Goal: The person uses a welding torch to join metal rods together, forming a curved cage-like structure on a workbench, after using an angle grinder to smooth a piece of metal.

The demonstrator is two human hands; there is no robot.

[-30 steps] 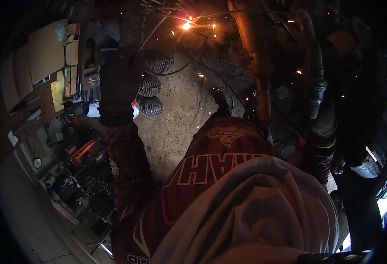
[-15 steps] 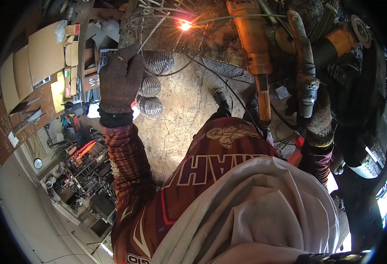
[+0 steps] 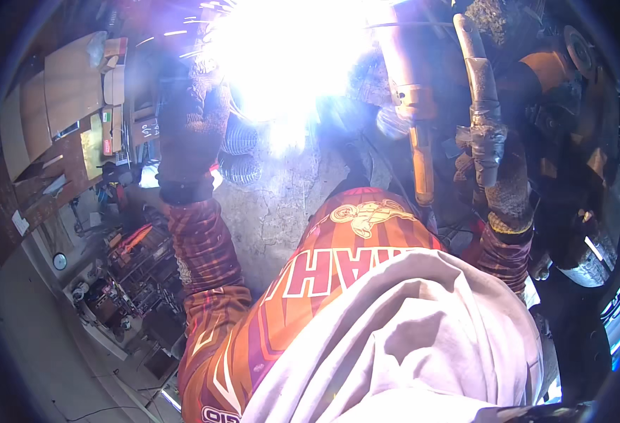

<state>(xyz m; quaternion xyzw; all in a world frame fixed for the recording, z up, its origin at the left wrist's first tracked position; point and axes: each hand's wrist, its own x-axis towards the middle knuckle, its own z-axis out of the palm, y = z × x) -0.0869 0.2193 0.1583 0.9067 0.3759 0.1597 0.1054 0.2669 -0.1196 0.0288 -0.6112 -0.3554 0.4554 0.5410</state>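
A blinding white welding arc [image 3: 289, 49] hides the workpiece at the top middle, with sparks flying off to its left. My right hand [image 3: 511, 187], in a knit glove, is closed around a taped grey electrode holder [image 3: 485, 106]. From the holder's tip a thin welding electrode [image 3: 416, 25] runs left into the glare. My left hand [image 3: 194, 130], gloved and dim, is beside the arc on its left. Its fingers look closed on a thin metal rod, whose far part is lost in the light.
An orange power tool [image 3: 416, 106] lies between the arc and the holder, and an angle grinder [image 3: 549, 67] lies at the far right. Coiled wire rings [image 3: 239, 168] sit on the floor below the arc. Cardboard [image 3: 74, 84] rests on a bench at left.
The small orange glow has burst into a large white arc with sparks, washing out the workpiece. The electrode holder has shifted very slightly; my left hand stays in nearly the same place.
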